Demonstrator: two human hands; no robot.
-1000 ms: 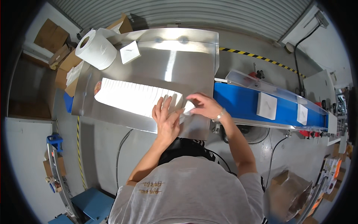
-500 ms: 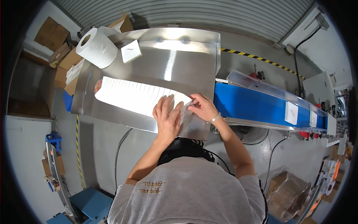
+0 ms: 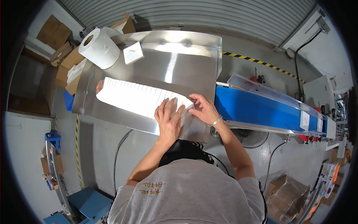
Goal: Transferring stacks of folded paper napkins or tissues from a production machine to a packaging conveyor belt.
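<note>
A long row of flat white square packets (image 3: 130,95) stands tightly packed, slightly fanned, across the steel table (image 3: 153,71). Its right end lies under my hands. My left hand (image 3: 169,118) rests on the near side of that end, fingers stretched out over the packets and thumb beside the end one. At the last packet's outer edge is my right hand (image 3: 206,109), thumb and fingers apart around the corner; no separate packet shows in it. A reddish-brown round object (image 3: 99,87), partly hidden, props the row's left end.
Right of the table runs a blue conveyor belt (image 3: 253,106) behind a clear guard, with white packets (image 3: 304,120) near its far end. A big white roll (image 3: 100,48) and a single white packet (image 3: 133,53) sit at the table's back left. Cardboard boxes (image 3: 71,65) stand beyond.
The packets on the belt have travelled right, away from the table. My right thumb and fingers have spread a little at the row's end. My left hand has stayed on the row.
</note>
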